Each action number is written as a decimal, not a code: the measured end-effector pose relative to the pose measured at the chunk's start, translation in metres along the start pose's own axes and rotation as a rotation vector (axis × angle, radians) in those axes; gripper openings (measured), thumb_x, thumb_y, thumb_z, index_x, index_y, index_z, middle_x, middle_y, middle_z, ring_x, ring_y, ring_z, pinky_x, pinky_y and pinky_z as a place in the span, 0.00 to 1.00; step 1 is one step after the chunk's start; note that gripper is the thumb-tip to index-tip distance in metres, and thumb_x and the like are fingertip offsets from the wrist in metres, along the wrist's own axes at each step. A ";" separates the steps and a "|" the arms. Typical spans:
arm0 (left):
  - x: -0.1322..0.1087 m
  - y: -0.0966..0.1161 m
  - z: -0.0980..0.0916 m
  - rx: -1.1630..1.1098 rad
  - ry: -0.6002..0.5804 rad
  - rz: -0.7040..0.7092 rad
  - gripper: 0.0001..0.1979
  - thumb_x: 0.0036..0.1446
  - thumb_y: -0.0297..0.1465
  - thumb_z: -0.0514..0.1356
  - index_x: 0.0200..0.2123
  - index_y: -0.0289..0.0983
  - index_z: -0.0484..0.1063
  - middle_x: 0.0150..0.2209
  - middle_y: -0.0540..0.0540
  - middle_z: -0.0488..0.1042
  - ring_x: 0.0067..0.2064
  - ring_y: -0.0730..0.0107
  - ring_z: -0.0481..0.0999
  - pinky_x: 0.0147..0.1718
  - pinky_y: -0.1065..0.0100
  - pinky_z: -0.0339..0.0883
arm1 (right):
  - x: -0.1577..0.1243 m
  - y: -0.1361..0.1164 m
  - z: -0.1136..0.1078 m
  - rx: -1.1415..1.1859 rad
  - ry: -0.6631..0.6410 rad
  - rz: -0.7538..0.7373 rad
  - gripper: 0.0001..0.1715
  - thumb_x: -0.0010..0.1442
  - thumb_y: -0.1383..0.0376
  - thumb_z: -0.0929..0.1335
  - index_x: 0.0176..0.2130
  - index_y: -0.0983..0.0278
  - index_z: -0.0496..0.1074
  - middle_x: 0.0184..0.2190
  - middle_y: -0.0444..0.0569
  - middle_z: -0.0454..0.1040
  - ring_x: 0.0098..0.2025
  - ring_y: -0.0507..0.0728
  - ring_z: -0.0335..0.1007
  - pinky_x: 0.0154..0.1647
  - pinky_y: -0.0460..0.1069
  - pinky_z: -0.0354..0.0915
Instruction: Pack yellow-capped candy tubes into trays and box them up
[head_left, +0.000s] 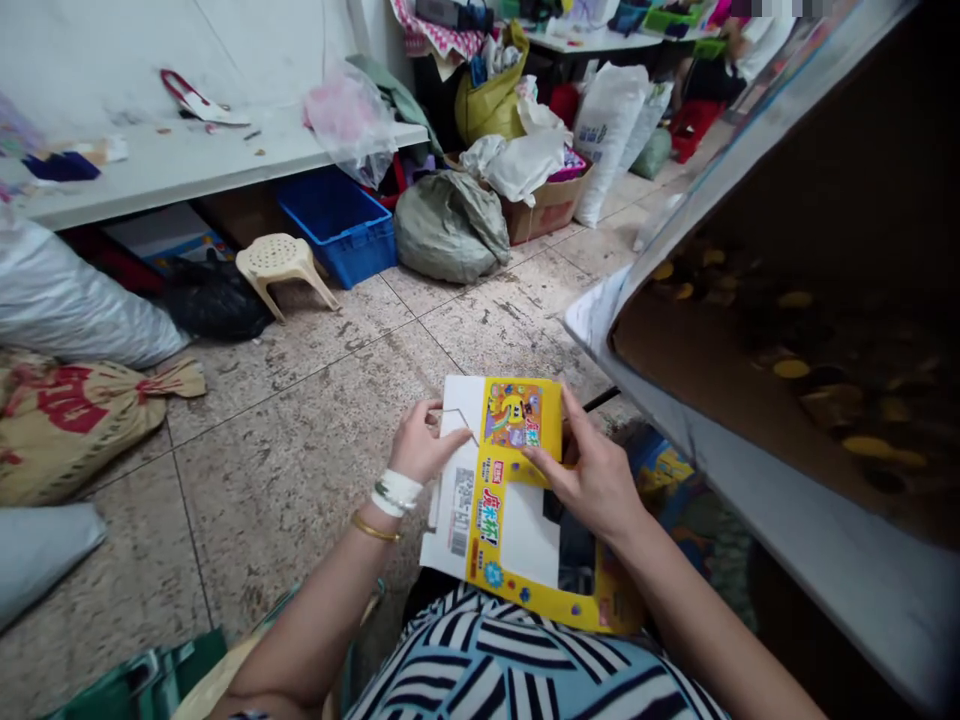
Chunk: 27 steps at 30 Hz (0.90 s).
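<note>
A flat yellow-and-white printed cardboard box blank (502,500) lies over my lap, its top flap bent up. My left hand (424,445), with bracelets at the wrist, pinches the blank's left white edge near the top. My right hand (592,475) grips the right side, its fingers pressed on the yellow panel just below the picture flap. Both hands are closed on the cardboard.
A large open cardboard carton (787,330) on a white shelf stands at my right. On the tiled floor ahead are a cream plastic stool (281,265), a blue crate (341,225), a grey sack (450,225) and stuffed bags (67,410) at the left. A white table (187,150) runs along the back.
</note>
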<state>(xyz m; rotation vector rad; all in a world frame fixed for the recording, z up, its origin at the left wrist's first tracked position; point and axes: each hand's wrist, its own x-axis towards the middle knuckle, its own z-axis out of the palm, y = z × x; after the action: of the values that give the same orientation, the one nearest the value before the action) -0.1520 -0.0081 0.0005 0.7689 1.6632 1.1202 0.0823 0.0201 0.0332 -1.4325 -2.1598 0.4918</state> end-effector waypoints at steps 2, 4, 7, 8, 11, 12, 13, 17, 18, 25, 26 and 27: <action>-0.015 -0.006 0.013 0.068 0.201 0.092 0.30 0.35 0.37 0.74 0.43 0.38 0.69 0.49 0.38 0.70 0.47 0.54 0.73 0.49 0.54 0.69 | -0.009 0.003 0.002 -0.010 0.016 0.113 0.43 0.63 0.51 0.66 0.70 0.64 0.54 0.30 0.47 0.77 0.26 0.58 0.72 0.28 0.51 0.67; -0.034 -0.011 0.026 0.132 0.335 0.194 0.25 0.41 0.38 0.71 0.43 0.38 0.69 0.50 0.38 0.66 0.51 0.53 0.70 0.53 0.54 0.66 | -0.015 0.007 0.002 0.006 0.064 0.230 0.37 0.63 0.52 0.64 0.66 0.65 0.61 0.24 0.44 0.74 0.25 0.57 0.71 0.28 0.50 0.66; -0.057 -0.019 0.043 0.303 0.316 0.330 0.17 0.50 0.39 0.66 0.42 0.38 0.72 0.46 0.39 0.67 0.50 0.53 0.70 0.54 0.54 0.64 | -0.016 0.018 -0.003 0.220 0.021 0.361 0.27 0.63 0.53 0.63 0.56 0.64 0.71 0.23 0.44 0.73 0.25 0.56 0.70 0.28 0.49 0.65; -0.061 -0.023 0.047 0.353 0.263 0.347 0.17 0.51 0.40 0.66 0.42 0.38 0.74 0.43 0.39 0.68 0.49 0.53 0.71 0.52 0.54 0.65 | -0.015 0.023 -0.006 0.349 -0.050 0.386 0.25 0.63 0.54 0.63 0.54 0.63 0.72 0.23 0.43 0.73 0.25 0.56 0.70 0.28 0.49 0.66; -0.063 -0.035 0.054 0.381 0.120 0.300 0.17 0.52 0.41 0.65 0.41 0.38 0.78 0.35 0.43 0.72 0.40 0.57 0.73 0.47 0.55 0.67 | -0.014 0.039 -0.024 0.719 -0.337 0.386 0.22 0.61 0.58 0.64 0.53 0.62 0.70 0.25 0.43 0.74 0.28 0.55 0.72 0.30 0.49 0.68; -0.061 -0.037 0.055 0.372 0.112 0.282 0.17 0.52 0.41 0.65 0.42 0.37 0.79 0.33 0.43 0.72 0.39 0.57 0.73 0.46 0.54 0.67 | -0.014 0.043 -0.031 0.793 -0.406 0.355 0.23 0.60 0.59 0.65 0.54 0.61 0.68 0.27 0.43 0.75 0.30 0.55 0.72 0.32 0.49 0.68; -0.060 -0.039 0.056 0.365 0.110 0.268 0.17 0.52 0.41 0.65 0.42 0.37 0.79 0.34 0.43 0.74 0.40 0.57 0.73 0.47 0.54 0.66 | -0.016 0.047 -0.038 0.838 -0.458 0.308 0.25 0.60 0.61 0.65 0.57 0.60 0.67 0.30 0.43 0.75 0.32 0.55 0.73 0.35 0.49 0.68; -0.060 -0.030 0.064 0.295 0.000 0.262 0.19 0.51 0.45 0.65 0.40 0.38 0.81 0.40 0.41 0.78 0.47 0.56 0.74 0.53 0.55 0.64 | -0.024 0.053 -0.058 0.801 -0.568 0.070 0.31 0.62 0.67 0.63 0.63 0.53 0.63 0.40 0.45 0.74 0.36 0.52 0.69 0.37 0.47 0.64; -0.061 -0.026 0.067 0.263 -0.058 0.263 0.20 0.53 0.46 0.63 0.40 0.38 0.82 0.41 0.40 0.79 0.47 0.57 0.74 0.52 0.57 0.66 | -0.027 0.053 -0.061 0.754 -0.579 0.031 0.31 0.62 0.68 0.62 0.63 0.53 0.65 0.38 0.44 0.73 0.35 0.51 0.67 0.35 0.47 0.63; -0.043 -0.026 0.091 0.228 -0.254 0.184 0.31 0.58 0.55 0.55 0.46 0.33 0.78 0.45 0.39 0.81 0.43 0.60 0.77 0.42 0.62 0.70 | -0.028 0.061 -0.061 0.528 -0.542 0.039 0.29 0.56 0.72 0.65 0.56 0.57 0.68 0.26 0.40 0.71 0.26 0.51 0.64 0.29 0.47 0.55; -0.037 -0.031 0.092 0.257 -0.273 0.173 0.30 0.58 0.54 0.56 0.43 0.33 0.78 0.42 0.39 0.81 0.42 0.61 0.77 0.41 0.63 0.71 | -0.028 0.067 -0.058 0.533 -0.513 0.078 0.28 0.54 0.71 0.66 0.54 0.57 0.69 0.26 0.40 0.72 0.27 0.52 0.64 0.29 0.46 0.55; -0.033 -0.037 0.093 0.289 -0.289 0.163 0.28 0.59 0.53 0.57 0.42 0.33 0.78 0.40 0.40 0.81 0.41 0.62 0.77 0.41 0.62 0.71 | -0.028 0.073 -0.054 0.548 -0.492 0.126 0.26 0.52 0.71 0.68 0.52 0.59 0.70 0.25 0.40 0.72 0.27 0.52 0.64 0.28 0.46 0.54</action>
<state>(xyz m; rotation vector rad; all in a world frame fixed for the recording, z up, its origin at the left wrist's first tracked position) -0.0528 -0.0201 -0.0336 1.2099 1.5520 0.8375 0.1773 0.0239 0.0309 -1.2164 -2.0368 1.4828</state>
